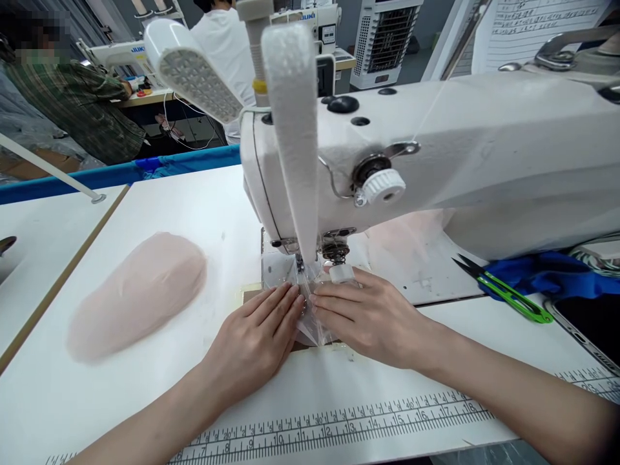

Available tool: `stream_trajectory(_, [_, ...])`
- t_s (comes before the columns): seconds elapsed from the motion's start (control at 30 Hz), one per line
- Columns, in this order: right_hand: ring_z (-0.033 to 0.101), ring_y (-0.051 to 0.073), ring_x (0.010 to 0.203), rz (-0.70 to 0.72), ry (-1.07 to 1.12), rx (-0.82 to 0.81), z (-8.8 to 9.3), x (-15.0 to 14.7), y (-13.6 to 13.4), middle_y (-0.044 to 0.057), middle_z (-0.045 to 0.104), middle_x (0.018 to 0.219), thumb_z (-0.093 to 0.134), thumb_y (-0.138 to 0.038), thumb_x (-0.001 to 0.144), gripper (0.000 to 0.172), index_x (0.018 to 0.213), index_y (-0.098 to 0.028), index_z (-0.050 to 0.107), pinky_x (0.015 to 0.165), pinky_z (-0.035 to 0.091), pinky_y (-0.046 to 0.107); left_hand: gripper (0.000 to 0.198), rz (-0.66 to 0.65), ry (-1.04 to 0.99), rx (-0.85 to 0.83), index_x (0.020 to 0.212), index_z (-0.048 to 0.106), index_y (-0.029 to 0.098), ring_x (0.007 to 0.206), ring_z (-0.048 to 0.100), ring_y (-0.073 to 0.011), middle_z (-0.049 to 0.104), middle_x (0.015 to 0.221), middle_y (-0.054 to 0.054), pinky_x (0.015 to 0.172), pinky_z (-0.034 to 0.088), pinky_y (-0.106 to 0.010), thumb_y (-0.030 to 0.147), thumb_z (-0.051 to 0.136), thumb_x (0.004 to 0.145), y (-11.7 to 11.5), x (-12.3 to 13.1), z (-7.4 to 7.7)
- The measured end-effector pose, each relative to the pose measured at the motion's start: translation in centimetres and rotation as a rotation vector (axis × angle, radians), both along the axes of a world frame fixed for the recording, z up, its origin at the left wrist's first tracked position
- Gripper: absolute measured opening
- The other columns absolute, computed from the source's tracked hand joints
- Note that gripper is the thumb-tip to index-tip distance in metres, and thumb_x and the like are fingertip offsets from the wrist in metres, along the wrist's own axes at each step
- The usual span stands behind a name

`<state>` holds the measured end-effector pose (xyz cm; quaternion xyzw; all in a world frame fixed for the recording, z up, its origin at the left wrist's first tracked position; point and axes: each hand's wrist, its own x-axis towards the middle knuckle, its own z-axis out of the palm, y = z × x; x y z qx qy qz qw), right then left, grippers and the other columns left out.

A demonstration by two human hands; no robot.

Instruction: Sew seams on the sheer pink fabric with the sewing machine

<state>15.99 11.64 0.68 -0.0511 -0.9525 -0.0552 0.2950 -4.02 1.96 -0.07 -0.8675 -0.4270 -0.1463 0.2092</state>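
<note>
A piece of thin see-through material (312,332) lies under the needle area (299,261) of a white sewing machine (460,142). Flat on its left side rests my left hand (256,336), fingers stretched toward the needle. My right hand (372,316) presses on the right side with its fingers extended, their tips near the other hand's. Both hands are open, and part of the material is hidden beneath them. To the left, a pale pink sheer fabric piece (140,294) lies on the white table (213,400).
Green-handled thread snips (516,294) and a blue cloth (557,274) lie at right, beside a dark phone-like device (588,326). More pale sheer fabric (407,236) sits under the machine arm. A printed ruler (329,429) runs along the front edge. Two people are at machines behind.
</note>
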Motion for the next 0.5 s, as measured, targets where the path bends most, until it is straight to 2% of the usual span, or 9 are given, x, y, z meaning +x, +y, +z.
stream_trajectory(0.23, [0.068, 0.013, 0.084, 0.005, -0.002, 0.006, -0.19, 0.06, 0.07, 0.002, 0.075, 0.089, 0.05, -0.007, 0.091, 0.024, 0.085, -0.015, 0.072, 0.105, 0.043, 0.036, 0.028, 0.008, 0.0, 0.0, 0.112, 0.065, 0.002, 0.107, 0.065, -0.028, 0.069, 0.113, -0.016, 0.089, 0.059, -0.039, 0.011, 0.051, 0.089, 0.0, 0.05, 0.22])
stream_trajectory(0.5, [0.068, 0.013, 0.086, -0.011, 0.001, 0.045, -0.4, -0.14, 0.49, 0.002, 0.075, 0.091, 0.05, -0.005, 0.091, 0.024, 0.087, -0.015, 0.072, 0.101, 0.046, 0.036, 0.03, 0.031, -0.007, -0.007, 0.116, 0.062, 0.004, 0.11, 0.063, -0.0265, 0.069, 0.114, -0.015, 0.09, 0.059, -0.04, 0.011, 0.05, 0.09, 0.41, -0.16, -0.14])
